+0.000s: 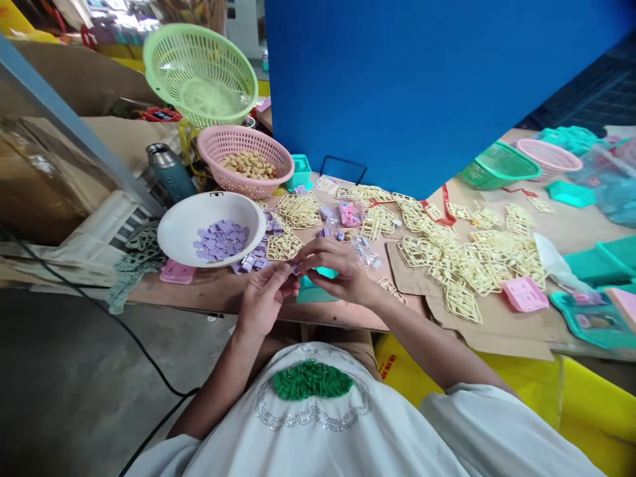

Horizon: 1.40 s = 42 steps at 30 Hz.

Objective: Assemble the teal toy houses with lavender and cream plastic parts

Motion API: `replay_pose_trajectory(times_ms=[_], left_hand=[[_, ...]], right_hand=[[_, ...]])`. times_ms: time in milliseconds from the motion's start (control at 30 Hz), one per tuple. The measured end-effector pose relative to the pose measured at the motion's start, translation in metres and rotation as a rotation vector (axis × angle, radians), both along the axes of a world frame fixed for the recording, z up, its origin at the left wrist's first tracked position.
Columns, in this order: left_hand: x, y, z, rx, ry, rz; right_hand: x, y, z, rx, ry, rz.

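Observation:
Both my hands meet above the table's front edge, pinching a small purple plastic piece [295, 267] between them. My left hand [265, 291] has thumb and fingers closed on it, and my right hand [338, 268] grips it from the other side. The fingers hide most of the piece. Below them sits a teal tray [313, 290], partly covered by my hands. To the left a white bowl [171, 228] holds many flat purple pieces [221, 240]. More purple pieces [253, 260] lie beside the bowl. Cream plastic frames with small parts [298, 210] lie just beyond my hands.
A pink basket [213, 169] of peanut-like items and a green basket [199, 73] stand behind the bowl, near a flask [171, 172]. A large blue panel [397, 86] rises at the back. Cream frames [472, 258], a pink box [525, 293] and teal trays [601, 262] lie to the right.

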<state>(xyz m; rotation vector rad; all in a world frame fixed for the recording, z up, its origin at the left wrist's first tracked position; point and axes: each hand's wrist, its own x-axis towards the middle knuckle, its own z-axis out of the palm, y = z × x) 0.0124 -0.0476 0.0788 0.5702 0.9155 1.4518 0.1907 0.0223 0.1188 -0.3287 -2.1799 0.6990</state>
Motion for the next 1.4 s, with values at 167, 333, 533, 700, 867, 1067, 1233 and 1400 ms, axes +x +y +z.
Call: replay_pose_trajectory(times_ms=[167,333,533,700,867,1067,1233,1400], left_hand=[[0.016,0.003,-0.004,0.023,0.165,0.039],[0.028,-0.001,-0.004,0.473,0.768,0.298],[0.017,-0.006,-0.006,0.888,1.269,0.293],[0.006,0.005,-0.041,0.636,1.288,0.073],[0.015,0.012,-0.083,0.489,1.21,0.008],[0.027,0.01,-0.086,0.501,1.197,0.092],[0.027,0.012,-0.088,0.497,1.155,0.08],[0.031,0.013,-0.091,0.511,1.099,0.102]], right_hand=[[0.024,-0.019,-0.009,-0.116,0.081,-0.256],[0.022,-0.031,-0.017,-0.679,0.156,-0.333],[0.021,-0.032,-0.021,-1.25,0.293,-0.087],[0.036,-0.01,-0.015,-1.114,0.055,-0.179],[0.034,0.02,0.0,-1.133,-0.371,-0.188],[0.014,0.036,0.017,-1.153,-0.655,-0.277],[0.007,0.035,0.014,-1.102,-0.768,-0.373],[-0.001,0.032,0.015,-0.993,-0.858,-0.454]])
